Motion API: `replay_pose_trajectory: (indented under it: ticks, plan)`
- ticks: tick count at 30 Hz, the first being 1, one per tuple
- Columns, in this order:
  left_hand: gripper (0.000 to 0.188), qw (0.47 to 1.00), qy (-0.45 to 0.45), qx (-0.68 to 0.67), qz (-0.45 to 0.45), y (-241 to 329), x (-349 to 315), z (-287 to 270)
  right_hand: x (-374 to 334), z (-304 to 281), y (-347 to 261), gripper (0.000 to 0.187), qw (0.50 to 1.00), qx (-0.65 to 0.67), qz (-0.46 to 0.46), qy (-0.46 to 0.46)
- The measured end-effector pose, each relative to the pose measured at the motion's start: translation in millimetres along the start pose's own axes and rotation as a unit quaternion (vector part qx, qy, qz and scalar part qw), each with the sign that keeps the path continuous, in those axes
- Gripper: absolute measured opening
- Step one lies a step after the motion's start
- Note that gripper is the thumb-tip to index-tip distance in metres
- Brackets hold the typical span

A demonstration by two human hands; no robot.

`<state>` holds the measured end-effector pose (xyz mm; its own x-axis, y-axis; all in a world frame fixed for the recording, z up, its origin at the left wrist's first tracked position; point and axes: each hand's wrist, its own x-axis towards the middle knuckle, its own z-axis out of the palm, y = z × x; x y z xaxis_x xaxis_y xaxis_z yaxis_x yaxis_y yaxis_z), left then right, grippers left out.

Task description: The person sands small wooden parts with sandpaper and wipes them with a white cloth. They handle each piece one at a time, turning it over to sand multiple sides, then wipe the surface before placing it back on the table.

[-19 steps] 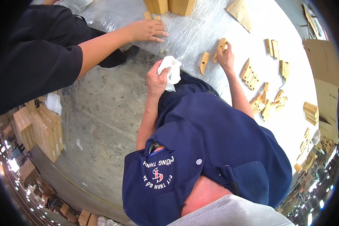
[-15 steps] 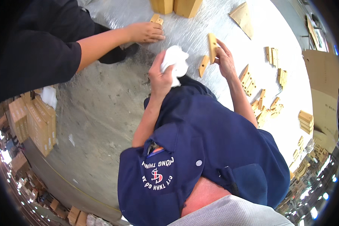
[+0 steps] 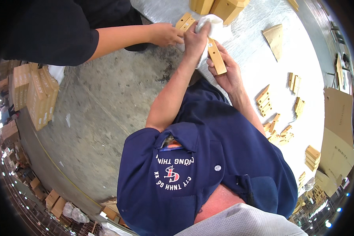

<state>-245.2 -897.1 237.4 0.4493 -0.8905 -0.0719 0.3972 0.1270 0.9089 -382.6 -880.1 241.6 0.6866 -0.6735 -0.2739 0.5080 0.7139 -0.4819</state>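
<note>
My left hand point(image 3: 196, 42) is closed around a bunched white cloth point(image 3: 211, 24), which it presses against the far end of a wooden block point(image 3: 216, 59). The block is light yellow-brown, with a drilled hole and a small pale label on its face. Gripping the block from the right side, my right hand point(image 3: 229, 72) has its fingers behind it and partly hidden. Both hands are over the near edge of the covered table. Just left of the cloth lie small wooden blocks point(image 3: 185, 23) with holes.
From the left reaches a co-worker's hand point(image 3: 167, 34), close to my left hand. Larger wooden pieces point(image 3: 227, 11) stand at the far edge. A brown triangular sheet point(image 3: 274, 41) and several groups of blocks point(image 3: 264, 101) lie on the wrapped table point(image 3: 247, 55). Cardboard boxes point(image 3: 41, 94) stand on the left floor.
My hands have come together, bringing the cloth onto the block. The block has tilted the other way. The co-worker's hand has drawn back from the small blocks. The view has shifted.
</note>
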Motion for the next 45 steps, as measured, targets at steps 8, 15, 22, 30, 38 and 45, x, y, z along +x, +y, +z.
replay_pose_trajectory:
  ticks: [8,15,22,30,38,45]
  plan:
    - [0.054,0.948,0.001,0.293,0.123,-81,-22,6,53,-60,12,0.040,0.906,-0.328,-0.168,0.211]
    - [0.029,0.934,0.159,0.302,0.105,-43,-9,-65,138,-95,22,0.055,0.766,-0.566,-0.126,0.277]
    - [0.025,0.955,0.261,0.103,0.095,14,-39,-133,112,-79,-7,0.054,0.590,-0.774,-0.178,0.143]
    - [0.023,0.991,0.044,0.129,-0.008,-6,-59,-95,-4,-122,14,0.049,0.498,-0.826,-0.088,0.250]
    - [0.031,0.953,-0.074,0.281,0.084,-33,-57,-54,6,-132,22,0.048,0.465,-0.843,-0.172,0.211]
    - [0.032,0.958,0.034,0.279,0.061,-30,-51,-80,32,-104,19,0.030,0.569,-0.794,-0.098,0.191]
